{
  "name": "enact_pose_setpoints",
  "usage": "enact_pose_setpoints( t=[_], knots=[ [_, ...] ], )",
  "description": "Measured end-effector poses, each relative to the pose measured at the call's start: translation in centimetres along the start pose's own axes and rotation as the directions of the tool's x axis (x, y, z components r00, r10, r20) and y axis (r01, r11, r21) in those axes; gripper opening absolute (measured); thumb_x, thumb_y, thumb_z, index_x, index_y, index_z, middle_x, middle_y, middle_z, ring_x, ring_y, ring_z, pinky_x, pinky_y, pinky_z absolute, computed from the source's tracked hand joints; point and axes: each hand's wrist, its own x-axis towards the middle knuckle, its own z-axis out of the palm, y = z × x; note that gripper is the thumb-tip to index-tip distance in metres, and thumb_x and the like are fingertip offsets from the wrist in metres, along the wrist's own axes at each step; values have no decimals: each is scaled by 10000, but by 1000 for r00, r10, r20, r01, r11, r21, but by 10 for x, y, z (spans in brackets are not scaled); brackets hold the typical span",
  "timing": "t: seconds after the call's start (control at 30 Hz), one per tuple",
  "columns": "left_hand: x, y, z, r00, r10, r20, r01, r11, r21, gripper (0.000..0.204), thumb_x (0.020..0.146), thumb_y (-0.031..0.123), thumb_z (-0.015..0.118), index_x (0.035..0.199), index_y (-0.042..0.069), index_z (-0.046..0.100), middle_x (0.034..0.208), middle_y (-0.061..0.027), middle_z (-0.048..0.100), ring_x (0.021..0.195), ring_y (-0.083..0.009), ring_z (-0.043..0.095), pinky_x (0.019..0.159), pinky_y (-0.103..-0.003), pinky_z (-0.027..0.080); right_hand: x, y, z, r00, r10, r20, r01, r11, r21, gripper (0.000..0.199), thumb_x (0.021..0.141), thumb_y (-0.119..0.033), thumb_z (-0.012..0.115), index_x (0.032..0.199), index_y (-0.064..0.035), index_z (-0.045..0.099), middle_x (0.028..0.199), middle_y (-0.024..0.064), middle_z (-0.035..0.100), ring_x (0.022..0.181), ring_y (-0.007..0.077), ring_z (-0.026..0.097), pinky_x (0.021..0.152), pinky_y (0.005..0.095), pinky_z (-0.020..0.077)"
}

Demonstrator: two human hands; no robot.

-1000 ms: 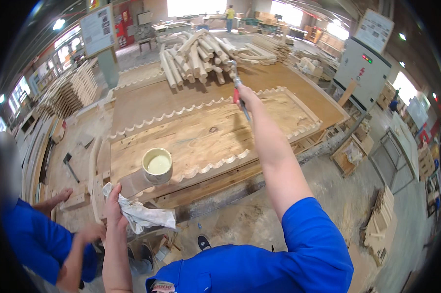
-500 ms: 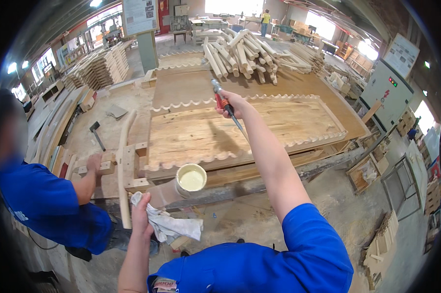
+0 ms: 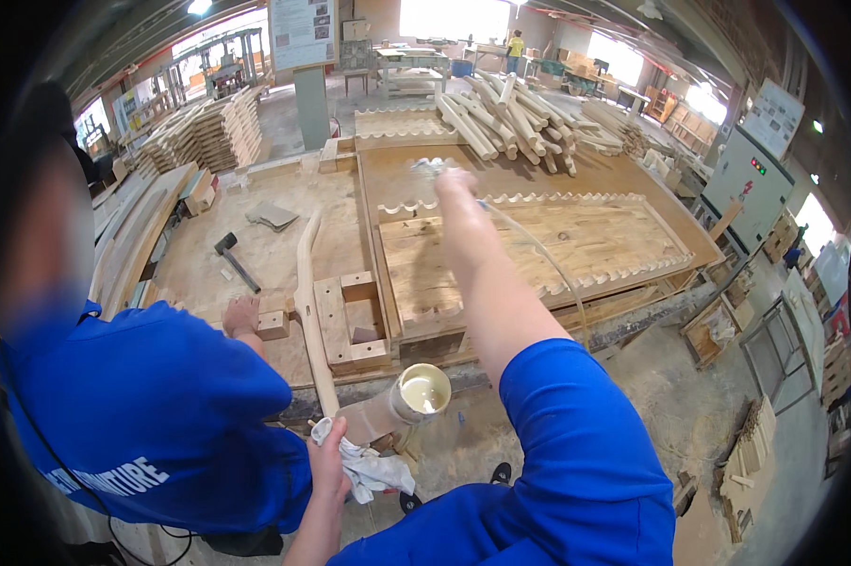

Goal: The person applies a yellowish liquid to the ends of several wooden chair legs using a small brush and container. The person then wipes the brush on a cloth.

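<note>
My left hand (image 3: pixel 326 462), low in the picture, is closed on a bunched white rag (image 3: pixel 376 472) and the lower end of a cylindrical container (image 3: pixel 376 415). Pale cream liquid (image 3: pixel 425 389) shows in its mouth. Reaching far forward, my right hand (image 3: pixel 455 184) is blurred and wraps a hand-held tool. The tool's silvery tip (image 3: pixel 431 166) points left over a brown board (image 3: pixel 388 176). A thin hose (image 3: pixel 550 257) trails back from this hand across a pale wooden panel (image 3: pixel 614 233) with scalloped edges. The tool's exact kind is not clear.
At left a co-worker in blue (image 3: pixel 161 406) leans in, one hand (image 3: pixel 242 315) by a wood block (image 3: pixel 273 325). Nearby lie a black-headed mallet (image 3: pixel 241 268), a long curved wood piece (image 3: pixel 306 274) and a boxy wooden frame (image 3: pixel 329 316). Turned sticks (image 3: pixel 510 118) are heaped at the back.
The view has swung left, so the bench sits further right and the co-worker fills more of it. My right hand has moved off the panel to beyond its far edge, tool still held.
</note>
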Motion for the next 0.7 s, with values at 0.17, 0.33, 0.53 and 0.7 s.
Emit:
enact_pose_setpoints(
  t=[0.17, 0.33, 0.53, 0.7],
  knots=[
    [2, 7, -14, 998, -53, -41, 54, 998, 24, 255, 799, 173, 710, 967, 34, 576, 866, -18, 580, 808, -120, 554, 713, -282, 453, 0, 25, -30, 994, 102, -28, -102, 995, 7, 341, 915, -192, 470, 1225, -127, 594, 1299, 84, 543, 1200, 245, 522, 930, 414, 469],
    [13, 0, -13, 997, -71, -7, 71, 997, 35, 188, 829, 127, 670, 966, 79, 552, 872, -15, 587, 788, -137, 586, 684, -297, 488, 6, 46, -68, 975, 177, -135, -168, 983, 79, 345, 917, -201, 457, 1222, -118, 595, 1307, 88, 536, 1206, 250, 515, 929, 419, 461],
    [23, -3, -7, 989, -98, 113, 99, 995, -3, 277, 806, 144, 701, 1011, 43, 546, 906, -20, 572, 831, -124, 547, 735, -282, 455, 18, 127, -116, 904, 327, -275, -291, 943, 162, 339, 926, -246, 462, 1210, -133, 607, 1325, 77, 521, 1207, 244, 515, 941, 381, 458],
    [20, 11, 10, 989, -86, 124, 89, 996, -19, 208, 814, 129, 684, 962, 63, 552, 896, -19, 579, 833, -128, 560, 744, -284, 462, 2, 181, -142, 877, 392, -277, -355, 918, 175, 338, 925, -236, 453, 1207, -132, 609, 1330, 75, 517, 1216, 237, 507, 951, 374, 453]
  ],
)
